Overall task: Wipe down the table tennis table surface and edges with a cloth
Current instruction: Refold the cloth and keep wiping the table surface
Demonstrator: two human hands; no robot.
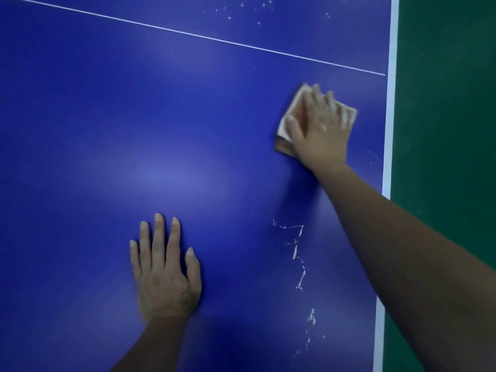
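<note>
While the left hand [163, 275] lies flat, straight fingers [316, 101] of the right hand [320, 132] cover the cloth [294, 110].

Your table [107, 116] reads deep blue, with a paler sheen near its middle. A thin white line [204, 36] crosses it on a slant, and a broader white stripe [389, 130] borders its right edge. The floor [445, 130] beside it is dark green. Your cloth [293, 108] is pale beige, browner at its near corner. White streaks [297, 251] and white specks [255, 6] mark the blue.

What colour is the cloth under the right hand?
Pale beige cloth, seen in the head view.
</note>
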